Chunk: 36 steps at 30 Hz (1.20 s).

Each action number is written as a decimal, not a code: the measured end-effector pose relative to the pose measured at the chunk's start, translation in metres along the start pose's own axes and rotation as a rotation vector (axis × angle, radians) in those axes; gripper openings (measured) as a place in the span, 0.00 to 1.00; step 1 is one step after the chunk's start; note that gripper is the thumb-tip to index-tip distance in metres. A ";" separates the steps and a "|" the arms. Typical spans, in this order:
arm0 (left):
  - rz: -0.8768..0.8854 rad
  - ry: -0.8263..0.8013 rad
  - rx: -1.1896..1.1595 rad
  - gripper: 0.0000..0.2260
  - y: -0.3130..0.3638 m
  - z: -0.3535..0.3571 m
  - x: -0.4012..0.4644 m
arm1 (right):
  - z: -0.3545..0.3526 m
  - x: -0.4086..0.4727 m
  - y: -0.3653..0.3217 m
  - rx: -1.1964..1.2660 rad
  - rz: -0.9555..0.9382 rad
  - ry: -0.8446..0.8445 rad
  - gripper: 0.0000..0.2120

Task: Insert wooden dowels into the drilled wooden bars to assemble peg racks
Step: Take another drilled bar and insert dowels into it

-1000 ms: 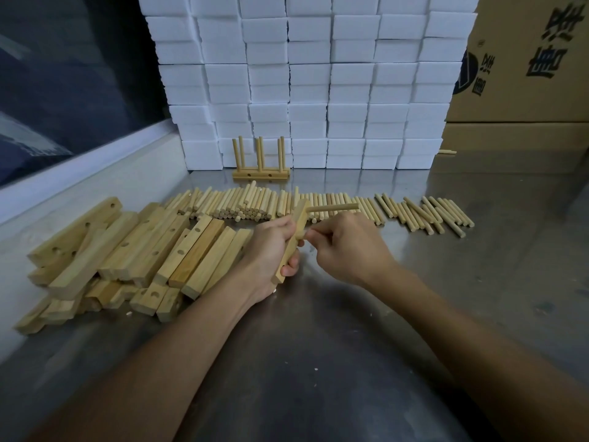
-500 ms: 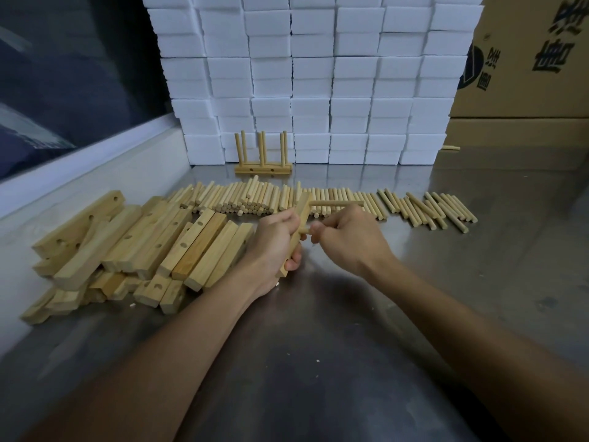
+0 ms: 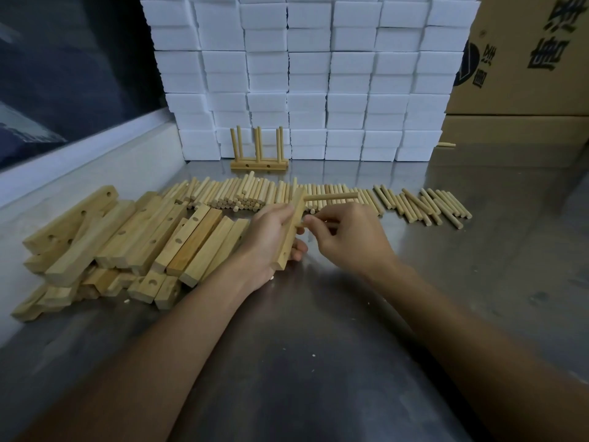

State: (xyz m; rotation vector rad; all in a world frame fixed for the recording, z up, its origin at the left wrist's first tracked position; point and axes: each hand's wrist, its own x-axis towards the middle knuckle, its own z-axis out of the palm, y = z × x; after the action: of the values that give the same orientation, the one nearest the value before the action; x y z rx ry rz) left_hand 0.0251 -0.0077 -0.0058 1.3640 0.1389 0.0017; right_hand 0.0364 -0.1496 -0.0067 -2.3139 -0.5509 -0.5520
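gripping a drilled bar (image 3: 290,232) upright, left hand (image 3: 271,240), right hand (image 3: 349,239) pinching a dowel (image 3: 318,222) (partly hidden)

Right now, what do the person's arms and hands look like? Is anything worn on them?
Both forearms are bare up to the frame edge, with no sleeves in view. The left hand and the right hand have no gloves, and I see no rings, watch or wristband on them.

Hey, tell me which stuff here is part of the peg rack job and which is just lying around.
Part of the job:
- drilled bar in the left hand
- dowel in the bar
- right hand
- loose dowels
- bar pile
- finished rack

Lying about:
- white foam blocks
- cardboard boxes
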 end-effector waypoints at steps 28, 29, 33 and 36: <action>-0.134 0.128 -0.418 0.10 0.004 -0.008 0.006 | -0.006 0.030 0.060 -0.180 0.364 0.029 0.10; -0.131 0.127 -0.428 0.10 0.004 -0.009 0.007 | -0.006 0.034 0.062 -0.187 0.371 0.038 0.12; -0.114 0.113 -0.418 0.09 0.003 -0.009 0.006 | -0.001 0.047 0.062 -0.242 0.379 0.003 0.21; -0.109 0.109 -0.412 0.09 0.003 -0.009 0.007 | 0.005 0.053 0.060 -0.286 0.373 -0.028 0.21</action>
State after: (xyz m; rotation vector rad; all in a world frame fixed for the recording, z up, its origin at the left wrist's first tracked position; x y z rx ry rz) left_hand 0.0311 0.0019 -0.0057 0.9433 0.2880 0.0132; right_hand 0.1122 -0.1749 -0.0137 -2.6120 -0.0437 -0.4395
